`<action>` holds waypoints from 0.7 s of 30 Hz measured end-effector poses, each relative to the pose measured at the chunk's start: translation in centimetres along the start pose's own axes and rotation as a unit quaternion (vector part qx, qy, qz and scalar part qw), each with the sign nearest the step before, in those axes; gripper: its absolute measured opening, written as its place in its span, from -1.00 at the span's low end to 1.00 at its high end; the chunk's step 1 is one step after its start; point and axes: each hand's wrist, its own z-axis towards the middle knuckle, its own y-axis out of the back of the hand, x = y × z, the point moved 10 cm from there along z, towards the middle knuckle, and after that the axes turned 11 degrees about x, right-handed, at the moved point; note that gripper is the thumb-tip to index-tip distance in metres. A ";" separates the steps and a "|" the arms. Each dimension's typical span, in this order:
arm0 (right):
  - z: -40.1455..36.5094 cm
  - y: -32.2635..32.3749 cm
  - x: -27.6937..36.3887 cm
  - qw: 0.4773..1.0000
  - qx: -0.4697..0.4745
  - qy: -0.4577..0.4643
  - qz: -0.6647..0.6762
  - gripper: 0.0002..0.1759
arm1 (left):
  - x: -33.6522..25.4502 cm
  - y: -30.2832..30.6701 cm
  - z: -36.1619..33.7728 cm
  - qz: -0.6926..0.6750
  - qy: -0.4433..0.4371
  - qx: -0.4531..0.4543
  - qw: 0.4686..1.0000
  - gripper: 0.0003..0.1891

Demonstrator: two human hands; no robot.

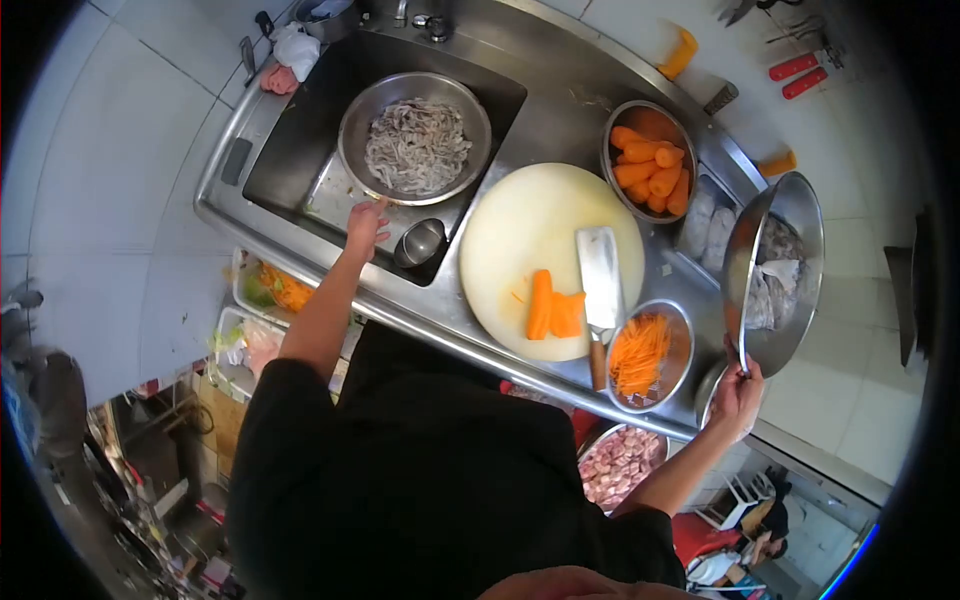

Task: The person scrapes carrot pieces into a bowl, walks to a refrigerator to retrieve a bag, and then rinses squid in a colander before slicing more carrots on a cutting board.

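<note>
Closest in, just under the desk's near edge, sits a steel bowl of pink raw meat chunks [618, 465]. Up at the near right corner, the right hand [737, 397] is closed tight on the rim of a large shiny steel bowl [795, 215], which is tipped steeply up on its edge, with pale meat pieces [770, 290] lying inside it. Just left of that hand, a small steel bowl of shredded orange carrot [645, 355] stands by the near edge. Beside it a broad steel cleaver with a wooden handle [600, 285] lies flat on the round cream cutting board [520, 230], its handle poking over the board's near rim. Two cut orange carrot pieces [553, 310] lie on the board, right next to the blade.

Over on the left, the left hand [366, 225] is loosely open, fingers stretched out, fingertips touching the rim of a wide steel bowl of grey-white strips [415, 145], nothing gripped. That bowl rests inside the steel sink [290, 150], and a small steel cup [420, 243] stands just beside the hand at the sink's near wall.

Farther back, past the board, there's a steel bowl of whole peeled carrots [650, 160] near the desk's far edge.
</note>
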 end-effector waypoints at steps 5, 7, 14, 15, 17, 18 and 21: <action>-7.8 -6.1 -7.5 0.998 -0.023 -0.034 -0.040 -0.75 | 6.0 1.9 14.6 -0.118 0.125 0.030 0.985 -0.36; -10.3 -9.1 -11.6 0.996 -0.054 -0.064 -0.020 -0.84 | 7.6 0.8 17.5 -0.231 0.092 0.086 0.965 -0.38; -12.2 -17.1 -23.7 0.986 -0.099 -0.121 -0.051 -0.83 | 5.9 3.2 18.2 -0.218 0.112 -0.005 0.970 -0.61; -12.2 -18.7 -25.3 0.979 -0.114 -0.154 -0.076 -0.84 | 5.0 4.0 18.0 -0.215 0.109 0.005 0.971 -0.61; -11.0 -19.2 -27.0 0.979 -0.096 -0.171 -0.061 -0.88 | 5.0 5.9 18.8 -0.214 0.120 0.059 0.968 -0.62; -10.7 -20.4 -28.2 0.976 -0.091 -0.185 -0.065 -0.90 | 5.1 7.3 18.6 -0.215 0.124 0.058 0.967 -0.65; -9.0 -22.3 -30.5 0.979 -0.095 -0.164 -0.077 -0.94 | 5.3 11.6 17.3 -0.191 0.141 0.062 0.970 -0.71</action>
